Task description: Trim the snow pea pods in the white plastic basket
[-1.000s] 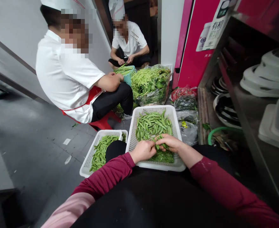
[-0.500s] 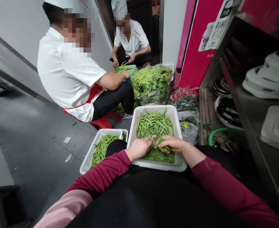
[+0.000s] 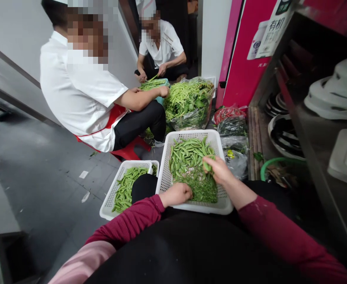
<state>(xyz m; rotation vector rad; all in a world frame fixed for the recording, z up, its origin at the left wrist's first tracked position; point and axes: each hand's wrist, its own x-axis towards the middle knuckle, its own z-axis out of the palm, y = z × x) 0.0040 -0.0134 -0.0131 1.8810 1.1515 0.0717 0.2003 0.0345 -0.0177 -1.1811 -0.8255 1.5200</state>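
A white perforated basket rests across my lap. Whole green pea pods fill its far half, and a heap of small green trimmings lies in its near half. My right hand is closed around a few pea pods, above the basket's right side. Low over the left edge of the trimmings is my left hand, its fingers curled inward. What those fingers hold, if anything, is hidden. A second white basket of pea pods stands by my left knee.
A co-worker sits on a red stool at the left; another person crouches behind. Between us stands a large bag of greens. Plastic bags, a green-rimmed bin and a metal shelf line the right.
My left hand has moved down toward the trimmings, away from my right. My right hand has lifted slightly up with pods in it. The seated co-worker's hand has reached toward the greens.
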